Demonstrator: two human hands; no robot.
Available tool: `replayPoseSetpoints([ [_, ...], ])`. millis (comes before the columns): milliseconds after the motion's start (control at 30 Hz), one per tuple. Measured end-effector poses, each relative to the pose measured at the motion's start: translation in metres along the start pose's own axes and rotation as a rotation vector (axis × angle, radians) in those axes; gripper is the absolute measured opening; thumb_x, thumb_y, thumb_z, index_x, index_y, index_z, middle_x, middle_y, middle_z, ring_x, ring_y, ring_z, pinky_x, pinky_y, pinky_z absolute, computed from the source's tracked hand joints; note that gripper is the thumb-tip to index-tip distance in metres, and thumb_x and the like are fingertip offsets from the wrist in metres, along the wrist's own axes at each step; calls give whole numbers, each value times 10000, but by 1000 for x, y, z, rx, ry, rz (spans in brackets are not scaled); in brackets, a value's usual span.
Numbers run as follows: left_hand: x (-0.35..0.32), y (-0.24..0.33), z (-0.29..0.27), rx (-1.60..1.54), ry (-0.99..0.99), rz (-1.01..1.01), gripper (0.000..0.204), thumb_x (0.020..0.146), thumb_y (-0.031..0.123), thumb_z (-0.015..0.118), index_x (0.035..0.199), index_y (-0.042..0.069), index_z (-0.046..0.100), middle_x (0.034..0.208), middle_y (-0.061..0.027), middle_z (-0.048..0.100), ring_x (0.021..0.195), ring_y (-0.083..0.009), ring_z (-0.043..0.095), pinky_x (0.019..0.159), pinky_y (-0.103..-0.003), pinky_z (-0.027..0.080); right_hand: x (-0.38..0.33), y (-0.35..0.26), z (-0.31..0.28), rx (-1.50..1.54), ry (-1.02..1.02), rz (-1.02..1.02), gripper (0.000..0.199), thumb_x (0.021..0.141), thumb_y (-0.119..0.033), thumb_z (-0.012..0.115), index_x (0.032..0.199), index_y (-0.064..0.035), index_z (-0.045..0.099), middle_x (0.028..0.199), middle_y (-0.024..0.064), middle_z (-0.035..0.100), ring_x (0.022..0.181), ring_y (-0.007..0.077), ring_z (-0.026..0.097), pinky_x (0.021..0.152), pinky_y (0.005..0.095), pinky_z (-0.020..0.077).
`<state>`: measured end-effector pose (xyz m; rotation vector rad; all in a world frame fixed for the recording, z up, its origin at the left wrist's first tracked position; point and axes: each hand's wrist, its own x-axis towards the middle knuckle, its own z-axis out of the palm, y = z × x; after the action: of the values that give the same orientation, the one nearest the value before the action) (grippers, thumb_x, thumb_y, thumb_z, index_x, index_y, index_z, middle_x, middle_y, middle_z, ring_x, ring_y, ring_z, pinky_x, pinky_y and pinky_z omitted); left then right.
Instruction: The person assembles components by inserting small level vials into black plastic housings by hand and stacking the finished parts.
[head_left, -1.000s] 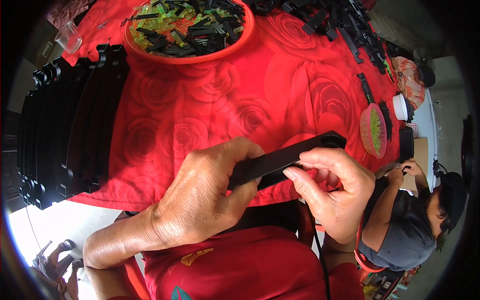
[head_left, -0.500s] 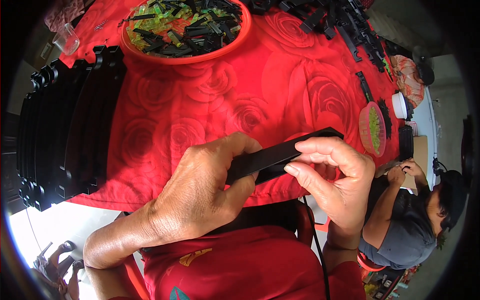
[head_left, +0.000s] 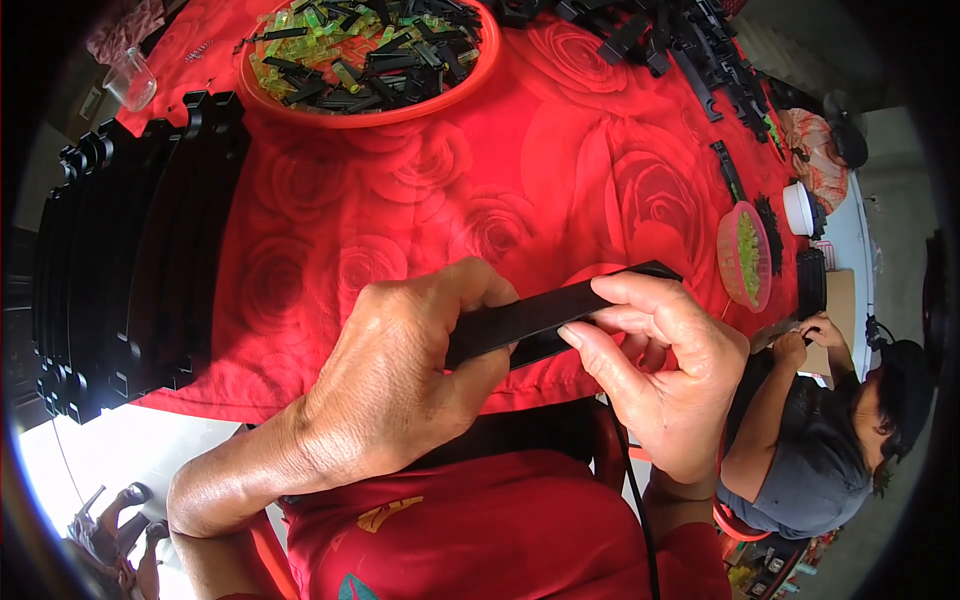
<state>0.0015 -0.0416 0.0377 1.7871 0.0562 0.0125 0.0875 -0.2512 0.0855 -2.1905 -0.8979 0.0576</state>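
Observation:
A long flat black plastic piece [head_left: 545, 312] is held between my hands above the near edge of the table. My left hand [head_left: 405, 365] grips its left end, thumb below and fingers on the far side. Toward the other end, my right hand [head_left: 670, 365] pinches it between thumb and index finger. Under the top face a second black edge shows, with a narrow gap between; whether it is one part or two I cannot tell. Fingers cover both sides of the piece in places.
Black plastic strips [head_left: 140, 260] stand in a row on the left. An orange basin [head_left: 400, 117] of yellow-green and black parts sits far off on the red tablecloth [head_left: 330, 200]. More black pieces [head_left: 690, 60] lie far right, near a pink basket [head_left: 735, 265]. A co-worker [head_left: 810, 430] sits at right.
The black piece has tilted slightly and its right end sits a little lower. My right thumb has slid slightly left along its edge. Both hands keep their hold.

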Motion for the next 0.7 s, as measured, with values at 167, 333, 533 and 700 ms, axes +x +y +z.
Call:
replayPoseSetpoints([
  [167, 1, 2, 0, -12, -3, -11, 138, 969, 24, 742, 1100, 5, 703, 811, -37, 714, 729, -61, 636, 632, -264, 488, -2, 3, 4, -193, 74, -139, 388, 769, -19, 935, 1119, -26, 768, 896, 106, 782, 714, 240, 760, 614, 332, 585],
  [333, 1, 2, 2, -37, -21, -42, 135, 950, 15, 730, 1083, 9, 706, 815, -18, 694, 740, -51, 611, 639, -260, 476, -3, 3, 1, -250, 76, -174, 377, 750, -46, 946, 1087, -45, 778, 834, 77, 758, 619, 230, 675, 556, 344, 524],
  [533, 1, 9, 2, -114, -28, -131, 129, 933, -12, 709, 1060, 8, 699, 821, 32, 633, 750, -29, 545, 646, -238, 438, 1, 2, -3, -276, 70, -233, 355, 736, -57, 952, 1044, -49, 777, 789, 58, 734, 601, 228, 652, 568, 346, 506],
  [700, 2, 6, 5, -116, -37, -113, 134, 925, -18, 708, 1056, 8, 697, 829, 27, 632, 755, -33, 546, 648, -239, 436, 5, 3, -8, -325, 59, -297, 341, 714, -54, 949, 1008, -49, 776, 736, 44, 690, 572, 229, 611, 580, 352, 500],
])
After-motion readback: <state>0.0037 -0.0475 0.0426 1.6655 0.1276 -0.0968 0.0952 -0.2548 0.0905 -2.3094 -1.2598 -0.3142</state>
